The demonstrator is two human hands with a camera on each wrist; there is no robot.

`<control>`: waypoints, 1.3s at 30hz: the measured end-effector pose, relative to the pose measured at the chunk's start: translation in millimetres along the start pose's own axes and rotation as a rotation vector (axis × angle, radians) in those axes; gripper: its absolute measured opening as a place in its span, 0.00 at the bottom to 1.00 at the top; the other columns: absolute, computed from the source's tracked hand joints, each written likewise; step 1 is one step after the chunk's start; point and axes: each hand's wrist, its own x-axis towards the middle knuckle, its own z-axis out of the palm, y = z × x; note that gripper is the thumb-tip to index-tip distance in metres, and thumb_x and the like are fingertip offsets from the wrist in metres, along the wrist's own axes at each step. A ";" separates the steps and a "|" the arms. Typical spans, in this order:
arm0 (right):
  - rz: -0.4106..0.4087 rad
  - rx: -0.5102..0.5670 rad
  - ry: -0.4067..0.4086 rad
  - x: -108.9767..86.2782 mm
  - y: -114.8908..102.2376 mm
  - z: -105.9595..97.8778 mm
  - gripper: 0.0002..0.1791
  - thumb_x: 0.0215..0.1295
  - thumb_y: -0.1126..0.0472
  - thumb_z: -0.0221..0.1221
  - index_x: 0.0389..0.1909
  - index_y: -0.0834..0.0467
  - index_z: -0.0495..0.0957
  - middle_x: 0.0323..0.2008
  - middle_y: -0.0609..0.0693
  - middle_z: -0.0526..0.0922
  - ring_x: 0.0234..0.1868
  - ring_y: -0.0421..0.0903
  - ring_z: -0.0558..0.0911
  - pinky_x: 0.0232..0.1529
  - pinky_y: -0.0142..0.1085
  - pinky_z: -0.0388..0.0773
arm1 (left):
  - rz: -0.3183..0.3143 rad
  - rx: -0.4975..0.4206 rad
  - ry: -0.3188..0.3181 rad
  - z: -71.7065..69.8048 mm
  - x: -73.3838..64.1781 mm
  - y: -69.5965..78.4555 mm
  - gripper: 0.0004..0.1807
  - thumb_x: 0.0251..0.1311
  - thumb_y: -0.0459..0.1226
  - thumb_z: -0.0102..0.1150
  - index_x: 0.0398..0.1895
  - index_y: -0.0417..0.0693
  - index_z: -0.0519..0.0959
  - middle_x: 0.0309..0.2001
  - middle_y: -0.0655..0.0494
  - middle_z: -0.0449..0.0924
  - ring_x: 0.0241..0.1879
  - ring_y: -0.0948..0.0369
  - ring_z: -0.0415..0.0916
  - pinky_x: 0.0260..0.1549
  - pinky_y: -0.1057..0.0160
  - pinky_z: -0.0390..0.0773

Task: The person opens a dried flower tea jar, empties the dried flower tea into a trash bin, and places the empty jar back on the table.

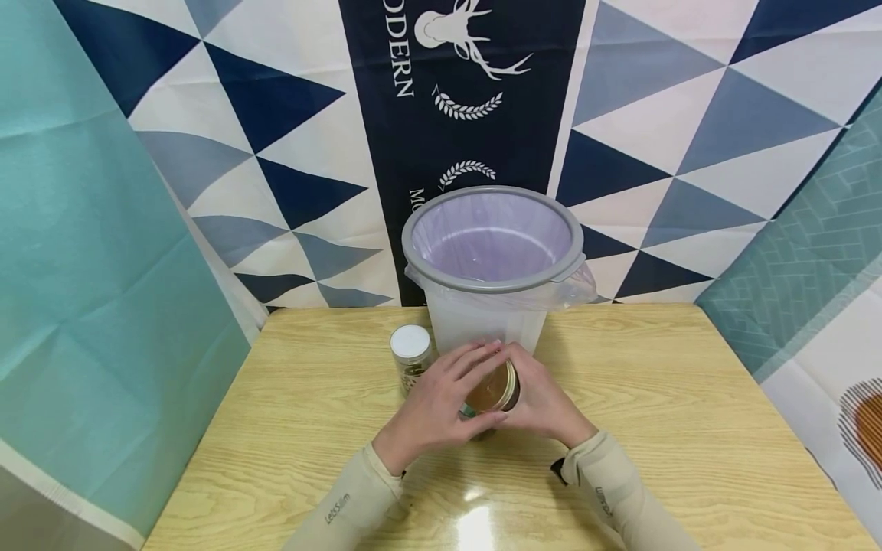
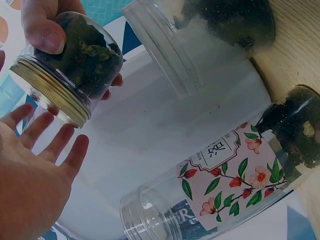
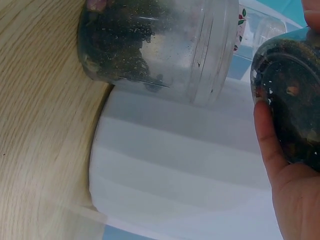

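Note:
My right hand [image 1: 540, 394] grips a small glass jar [image 2: 82, 57] of dark dried leaves, its gold lid [image 2: 52, 90] on. Tilted over the table, the jar shows its dark base [image 3: 295, 95] in the right wrist view. Beside the lid, my left hand [image 2: 37, 170] spreads its fingers; from the head they arch over the lid [image 1: 492, 386]. Close by stands a tall clear jar [image 2: 235, 175] with a pink floral label. A wide clear jar [image 3: 155, 45], partly filled with dark dried matter, stands near it and is mostly hidden by my hands from the head.
Behind the jars is a white bin [image 1: 492, 321] with a grey rim and a purplish liner bag. A white-topped jar [image 1: 411, 344] stands at its left front on the wooden table [image 1: 331, 367]. Patterned cloth [image 1: 276, 153] hangs behind the table.

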 end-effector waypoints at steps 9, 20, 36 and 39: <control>0.048 0.023 -0.014 -1.4 -0.4 2.4 0.49 0.30 0.59 0.80 0.61 0.60 0.71 0.53 0.52 0.82 0.52 0.51 0.83 0.52 0.49 0.83 | -0.043 0.004 -0.004 -0.4 1.3 1.4 0.42 0.63 0.59 0.66 0.78 0.59 0.66 0.72 0.55 0.72 0.69 0.56 0.71 0.69 0.55 0.72; 0.058 0.040 -0.015 -2.0 -1.2 0.8 0.49 0.32 0.60 0.81 0.63 0.61 0.71 0.52 0.54 0.82 0.50 0.51 0.84 0.50 0.48 0.84 | -0.102 0.057 0.015 -1.3 0.9 0.7 0.45 0.63 0.64 0.61 0.78 0.51 0.66 0.70 0.55 0.74 0.67 0.57 0.73 0.68 0.56 0.73; 0.099 0.052 -0.051 -1.1 -4.2 -3.0 0.48 0.32 0.59 0.80 0.61 0.59 0.71 0.54 0.50 0.82 0.54 0.48 0.83 0.56 0.47 0.82 | 0.044 0.037 -0.005 -0.4 4.0 1.2 0.35 0.68 0.56 0.61 0.76 0.60 0.69 0.74 0.58 0.71 0.72 0.55 0.69 0.71 0.55 0.70; 0.116 0.048 -0.049 -3.8 -5.2 -2.9 0.47 0.32 0.60 0.80 0.60 0.59 0.72 0.53 0.51 0.82 0.53 0.49 0.83 0.54 0.47 0.82 | 0.021 0.080 0.045 2.3 5.9 3.8 0.35 0.67 0.59 0.61 0.74 0.60 0.72 0.69 0.58 0.75 0.66 0.57 0.74 0.66 0.56 0.74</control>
